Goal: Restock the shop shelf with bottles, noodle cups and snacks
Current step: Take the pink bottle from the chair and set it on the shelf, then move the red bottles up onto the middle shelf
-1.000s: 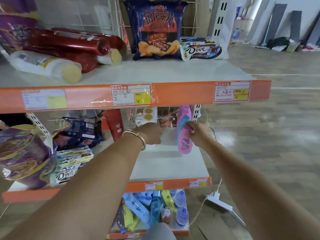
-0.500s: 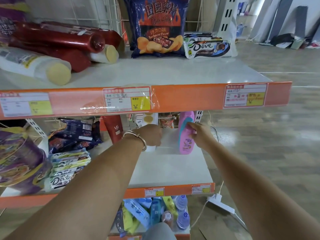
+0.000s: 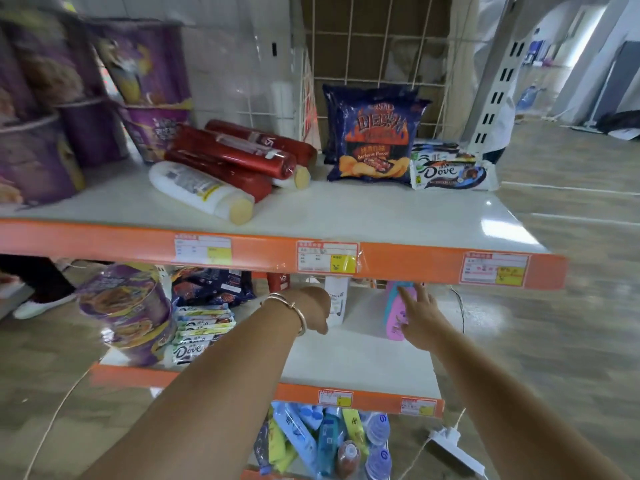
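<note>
Pink bottle on shelf, right hand touching it with straight fingers, left hand against white bottle, grip unclear

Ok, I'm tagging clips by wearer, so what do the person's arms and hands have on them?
Both forearms are bare: no sleeves, no gloves. Behind the left hand, a thin gold-coloured metal bangle circles the wrist. The right hand and its wrist show no jewellery.

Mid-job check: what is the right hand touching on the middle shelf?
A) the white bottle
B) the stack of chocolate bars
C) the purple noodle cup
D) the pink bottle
D: the right hand reaches under the top shelf edge and lies with straight fingers against the pink bottle, which stands upright.
</note>
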{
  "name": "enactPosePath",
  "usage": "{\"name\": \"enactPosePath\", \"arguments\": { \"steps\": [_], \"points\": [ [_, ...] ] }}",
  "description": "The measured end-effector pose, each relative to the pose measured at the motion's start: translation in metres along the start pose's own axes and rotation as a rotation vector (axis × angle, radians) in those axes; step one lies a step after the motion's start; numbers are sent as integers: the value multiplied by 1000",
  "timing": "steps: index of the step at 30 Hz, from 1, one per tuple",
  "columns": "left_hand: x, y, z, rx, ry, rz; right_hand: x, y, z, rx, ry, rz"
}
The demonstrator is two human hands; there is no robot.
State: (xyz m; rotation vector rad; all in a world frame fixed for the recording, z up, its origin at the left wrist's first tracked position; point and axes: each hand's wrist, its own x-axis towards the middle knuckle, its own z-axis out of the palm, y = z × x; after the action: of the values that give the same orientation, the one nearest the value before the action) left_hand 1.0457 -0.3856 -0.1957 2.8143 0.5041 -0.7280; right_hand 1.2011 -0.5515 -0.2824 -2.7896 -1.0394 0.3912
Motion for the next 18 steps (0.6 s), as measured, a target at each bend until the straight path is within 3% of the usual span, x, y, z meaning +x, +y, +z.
{"name": "enactPosePath", "arguments": {
  "steps": [5, 10, 15, 18],
  "points": [
    [-72, -9, -33, 22, -92, -55, -41, -59, -53, -192, -83, -108],
    [-155, -23, -75, -188, -160, -115, -88, -127, -107, -146, -413, -212],
    [-200, -55, -101, -317, 71, -147, -121, -191, -168, 74, -610, -299],
    [-210, -81, -114, -317, 137, -122, -133, -226, -210, 150, -543, -447]
  ]
}}
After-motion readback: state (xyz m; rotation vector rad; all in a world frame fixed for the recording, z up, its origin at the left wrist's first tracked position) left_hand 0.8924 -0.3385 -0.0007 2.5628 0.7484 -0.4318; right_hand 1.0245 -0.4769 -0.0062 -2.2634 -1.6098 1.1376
